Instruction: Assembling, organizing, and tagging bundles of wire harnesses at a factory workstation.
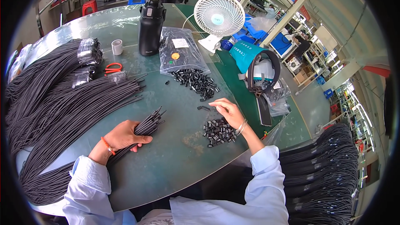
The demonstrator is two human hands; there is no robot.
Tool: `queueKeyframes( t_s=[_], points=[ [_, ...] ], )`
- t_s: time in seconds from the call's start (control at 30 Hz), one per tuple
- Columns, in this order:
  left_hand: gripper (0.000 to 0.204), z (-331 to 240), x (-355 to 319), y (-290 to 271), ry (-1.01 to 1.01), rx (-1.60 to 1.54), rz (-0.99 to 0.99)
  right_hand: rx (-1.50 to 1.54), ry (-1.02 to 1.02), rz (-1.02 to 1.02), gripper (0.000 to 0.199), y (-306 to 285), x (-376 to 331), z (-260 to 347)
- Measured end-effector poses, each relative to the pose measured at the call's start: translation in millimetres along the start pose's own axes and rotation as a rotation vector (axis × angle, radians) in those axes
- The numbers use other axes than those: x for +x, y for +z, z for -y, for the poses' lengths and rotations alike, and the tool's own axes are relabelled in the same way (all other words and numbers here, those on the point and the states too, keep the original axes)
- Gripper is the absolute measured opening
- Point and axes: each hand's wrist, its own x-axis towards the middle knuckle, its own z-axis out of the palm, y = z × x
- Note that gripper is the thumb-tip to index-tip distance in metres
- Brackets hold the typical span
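Observation:
My left hand (125, 135), with an orange band at its wrist, is closed round a bundle of thin black cables (151, 121). The cut ends fan out beyond my fingers, and the lengths trail back to the lower left. Over the right part of the table, my right hand (228, 111) has its fingers stretched out and apart, with nothing visible in them. Close by its fingertips lie a few loose small black pieces (203, 108). One pile of small black connector-like pieces (219, 132) sits below that hand, and another pile (196, 82) spreads out farther back.
Large bundles of black cables (50, 87) cover the table's left side. Orange-handled scissors (113, 68), a tape roll (117, 47), a black bottle (151, 27), a clear plastic bag (181, 50) and a white fan (219, 16) stand or lie behind. More cables (321, 175) hang at the right.

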Motion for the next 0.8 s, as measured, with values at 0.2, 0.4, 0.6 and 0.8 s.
queueKeyframes(
  t_s=[0.2, 0.4, 0.6, 0.8],
  points=[
    [0.029, 1.2, -0.1, 0.2, -0.017, -0.015, 0.003, -0.102, -0.051, 0.087, 0.022, 12.3, 10.8, 10.6],
    [0.03, 1.3, -0.2, -0.2, -0.01, -0.001, -0.005, -0.143, -0.08, 0.164, 0.021, 12.9, -11.6, 20.2],
    [0.032, 6.9, 2.1, -0.9, 0.015, 0.002, 0.001, 0.06, -0.022, 0.251, 0.024, -9.0, -27.1, 31.4],
    [0.032, 5.9, 2.3, -0.5, 0.014, 0.007, -0.009, 0.111, 0.057, 0.102, 0.027, -17.9, -28.0, 19.1]
  ],
)
